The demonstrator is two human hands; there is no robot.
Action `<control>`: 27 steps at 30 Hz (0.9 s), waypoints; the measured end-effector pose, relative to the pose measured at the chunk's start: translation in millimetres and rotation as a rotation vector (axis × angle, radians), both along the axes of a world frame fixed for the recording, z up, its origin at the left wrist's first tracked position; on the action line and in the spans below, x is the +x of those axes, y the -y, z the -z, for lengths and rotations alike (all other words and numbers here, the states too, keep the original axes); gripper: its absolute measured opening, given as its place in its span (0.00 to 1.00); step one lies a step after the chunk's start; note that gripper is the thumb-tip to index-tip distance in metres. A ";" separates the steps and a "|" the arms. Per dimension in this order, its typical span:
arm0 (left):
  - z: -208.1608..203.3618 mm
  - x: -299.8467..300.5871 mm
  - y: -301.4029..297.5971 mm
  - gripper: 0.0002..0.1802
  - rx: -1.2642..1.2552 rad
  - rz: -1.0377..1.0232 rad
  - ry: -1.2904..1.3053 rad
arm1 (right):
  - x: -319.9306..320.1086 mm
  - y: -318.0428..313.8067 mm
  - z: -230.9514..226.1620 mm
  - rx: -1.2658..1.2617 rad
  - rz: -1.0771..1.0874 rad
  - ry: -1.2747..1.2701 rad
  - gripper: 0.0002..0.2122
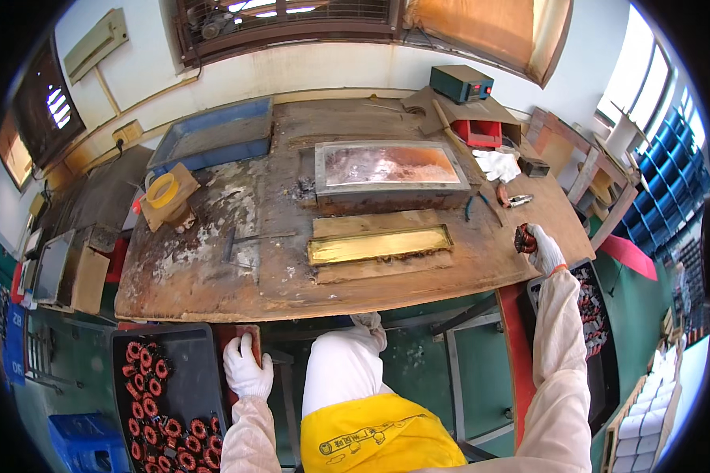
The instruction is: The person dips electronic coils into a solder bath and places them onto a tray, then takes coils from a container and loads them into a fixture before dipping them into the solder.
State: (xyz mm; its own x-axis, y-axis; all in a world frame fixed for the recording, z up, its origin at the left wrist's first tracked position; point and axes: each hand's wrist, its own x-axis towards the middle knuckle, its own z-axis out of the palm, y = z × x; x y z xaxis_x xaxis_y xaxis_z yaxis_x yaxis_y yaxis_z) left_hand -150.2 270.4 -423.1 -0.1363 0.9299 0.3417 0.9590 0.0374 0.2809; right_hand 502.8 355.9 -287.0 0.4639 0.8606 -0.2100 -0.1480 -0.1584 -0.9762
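Note:
My right hand (546,251), in a white glove, is closed around a dark, copper-red wound ring coil (522,238) over the right part of the wooden table. My left hand (247,366), gloved too, lies with fingers outstretched and thumb apart on a red-edged support (248,333). Beside it a black tray (183,370) holds several red ring coils (150,406). A narrow metal trough of golden liquid (379,246) sits near the table's front. Behind it stands a rectangular metal pot (390,165) with a shiny, partly brownish surface.
Behind my right forearm is a second dark tray (599,355) with several coils. Pliers (519,201), a white glove (497,165) and a green control box (461,83) are at the back right. A blue tray (213,134) and yellow tape roll (162,191) are left.

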 end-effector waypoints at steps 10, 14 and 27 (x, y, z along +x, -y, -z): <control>-0.5 1.9 1.2 0.36 -0.013 -0.006 -0.013 | 38.2 15.2 22.6 -0.068 0.075 -0.116 0.10; -0.8 1.1 0.2 0.36 -0.006 -0.001 -0.011 | 91.2 22.4 51.5 -0.062 0.056 -0.003 0.10; 1.7 3.2 -3.8 0.36 -0.004 0.007 -0.014 | 104.1 24.1 66.8 -0.084 0.266 0.911 0.23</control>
State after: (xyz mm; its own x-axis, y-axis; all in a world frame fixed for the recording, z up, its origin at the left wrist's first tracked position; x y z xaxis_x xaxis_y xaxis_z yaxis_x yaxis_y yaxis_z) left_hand -147.0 274.2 -424.8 -0.1252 0.9322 0.3396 0.9630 0.0319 0.2674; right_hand 607.0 331.8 -353.8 0.6582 0.7017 0.2730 0.6228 -0.3037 -0.7211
